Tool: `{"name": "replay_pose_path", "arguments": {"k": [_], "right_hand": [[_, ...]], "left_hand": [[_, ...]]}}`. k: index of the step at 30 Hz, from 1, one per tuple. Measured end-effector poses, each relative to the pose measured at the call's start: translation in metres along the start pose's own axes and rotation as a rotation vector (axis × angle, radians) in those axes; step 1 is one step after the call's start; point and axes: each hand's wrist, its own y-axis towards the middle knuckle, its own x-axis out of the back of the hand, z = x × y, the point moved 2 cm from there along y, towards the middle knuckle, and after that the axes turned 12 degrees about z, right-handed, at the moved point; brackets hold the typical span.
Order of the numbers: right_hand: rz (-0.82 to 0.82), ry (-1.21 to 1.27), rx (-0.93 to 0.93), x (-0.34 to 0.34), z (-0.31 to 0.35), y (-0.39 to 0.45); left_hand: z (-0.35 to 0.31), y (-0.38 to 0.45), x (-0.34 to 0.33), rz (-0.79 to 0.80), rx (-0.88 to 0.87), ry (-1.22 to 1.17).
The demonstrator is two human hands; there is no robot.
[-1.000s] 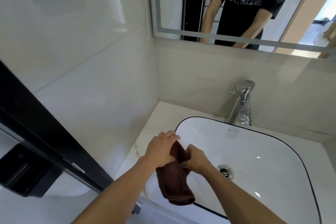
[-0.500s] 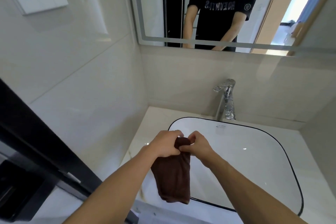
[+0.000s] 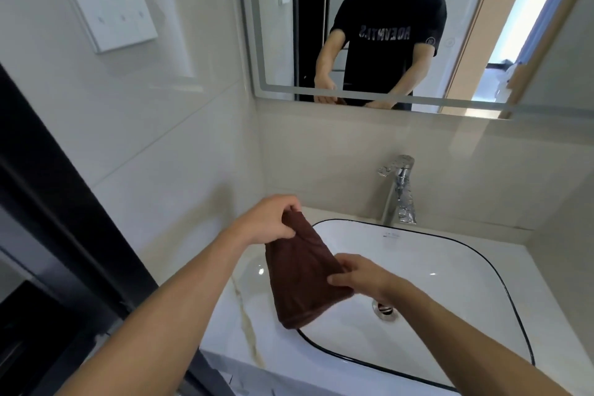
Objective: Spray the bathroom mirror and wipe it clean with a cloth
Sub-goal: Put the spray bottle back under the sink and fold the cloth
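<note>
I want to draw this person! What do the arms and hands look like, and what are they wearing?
Both arms are bare, with no gloves, watch or rings showing on the left hand or right hand. The mirror shows a black T-shirt with short sleeves, pale lettering and a small round sleeve logo.

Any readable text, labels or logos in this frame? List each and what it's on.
"ADEVNTAS", roughly, on the black T-shirt reflected in the mirror; it shows reversed and some letters are uncertain.
Round logo on the T-shirt sleeve: too small to read.
Small dark mark on the basin rim below the faucet: too small to read.
Wall switch panel: no lettering visible.
</note>
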Motion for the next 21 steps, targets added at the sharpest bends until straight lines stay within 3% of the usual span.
{"name": "replay_pose_path", "arguments": {"k": [7, 12, 18, 21], "right_hand": [[-0.396, -0.569, 0.162, 0.064, 0.083, -0.028], [-0.565, -0.752, 0.207, 0.089, 0.127, -0.054], [-0.617, -0.854, 0.228, 0.105, 0.154, -0.077], [-0.565, -0.916, 0.268, 0.103, 0.166, -0.078]], "left_hand": [[-0.026, -0.011, 0.045, -0.189, 0.018, 0.113], [-0.055, -0.007, 0.055, -0.289, -0.031, 0.131], [-0.072, -0.023, 0.058, -0.272, -0.143, 0.058], [-0.075, -0.046, 0.055, -0.322, -0.09, 0.054]]}}
